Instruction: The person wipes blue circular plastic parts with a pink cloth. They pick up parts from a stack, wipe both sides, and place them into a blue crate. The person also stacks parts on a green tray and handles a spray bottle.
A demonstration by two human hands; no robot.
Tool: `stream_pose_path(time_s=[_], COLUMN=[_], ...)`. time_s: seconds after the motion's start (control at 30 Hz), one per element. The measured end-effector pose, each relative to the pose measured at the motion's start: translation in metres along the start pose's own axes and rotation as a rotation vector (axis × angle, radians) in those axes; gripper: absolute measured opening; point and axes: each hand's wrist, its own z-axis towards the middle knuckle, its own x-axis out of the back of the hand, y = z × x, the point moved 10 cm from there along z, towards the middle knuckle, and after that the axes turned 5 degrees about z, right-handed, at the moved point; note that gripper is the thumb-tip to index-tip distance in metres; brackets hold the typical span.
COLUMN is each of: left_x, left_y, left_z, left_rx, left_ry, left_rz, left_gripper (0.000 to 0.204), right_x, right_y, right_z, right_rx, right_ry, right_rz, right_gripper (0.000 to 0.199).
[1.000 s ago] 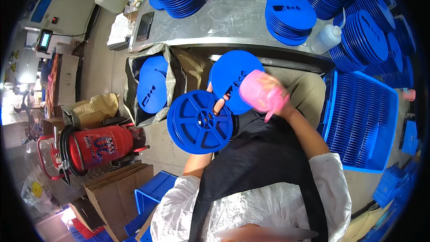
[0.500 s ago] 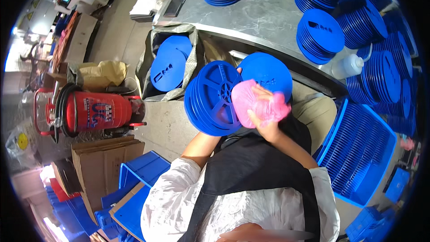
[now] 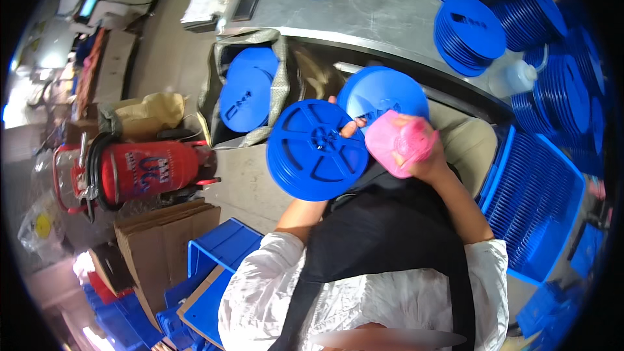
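A stack of blue plastic reels (image 3: 294,164) is tilted up in front of my body. My left hand (image 3: 351,129) grips it from behind, with the thumb over the right edge of the front reel. Spoke-like openings and a small hub show on that reel's face. Just right of the stack, my right hand (image 3: 429,168) is closed round a bunched pink cloth (image 3: 390,142), apart from the front reel. Beyond the cloth, more blue discs (image 3: 385,90) lean by my lap, partly hidden by it.
An open woven bag (image 3: 284,84) holding blue discs stands ahead left. Reel stacks (image 3: 469,32) and a squeeze bottle (image 3: 517,79) sit on the metal table (image 3: 344,19). A blue crate (image 3: 564,211) of discs is at right, a red fire extinguisher (image 3: 149,168) and cardboard (image 3: 162,234) at left.
The pink cloth has moved right, off the front reel's edge. The reel stack has turned to show its face more fully, and my left thumb has come into sight on it.
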Motion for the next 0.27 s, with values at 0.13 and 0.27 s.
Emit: stream_pose_path(time_s=[0.13,0.27], left_x=[-0.007,-0.027], left_y=[-0.001,-0.038], left_z=[-0.010,-0.004], left_rx=[-0.100,0.047], left_ry=[0.139,0.082], left_rz=[0.350,0.149], left_gripper=[0.044,0.081], right_x=[0.080,0.053], right_y=[0.088,0.097], right_z=[-0.012,0.012], right_rx=[-0.284,-0.216], right_ry=[0.581,0.611], right_rz=[0.050,-0.254], right_gripper=[0.064,0.056])
